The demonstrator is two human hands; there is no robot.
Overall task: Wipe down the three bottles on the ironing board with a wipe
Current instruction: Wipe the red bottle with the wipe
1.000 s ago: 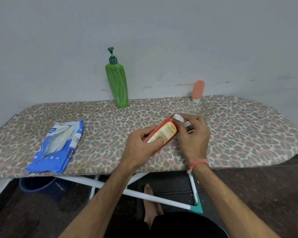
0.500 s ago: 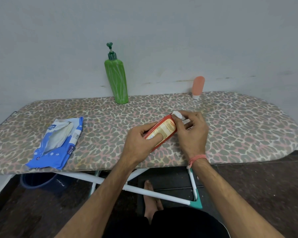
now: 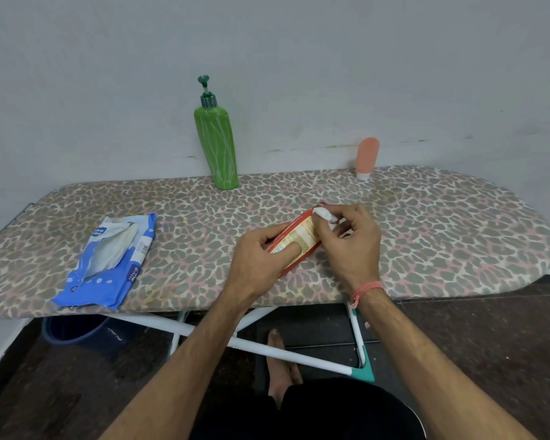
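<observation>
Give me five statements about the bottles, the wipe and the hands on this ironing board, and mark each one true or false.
1. The left hand grips the red bottle. True.
2. The right hand holds nothing. False: it pinches a white wipe against the red bottle's upper end.
3. The green pump bottle lies on its side. False: it stands upright at the far edge of the ironing board, near the wall.
4. The small peach bottle stands on its white cap, to the right of the green pump bottle. True.
5. The blue wipes pack sits between the two hands. False: it lies on the board well to the left of both hands.
</observation>
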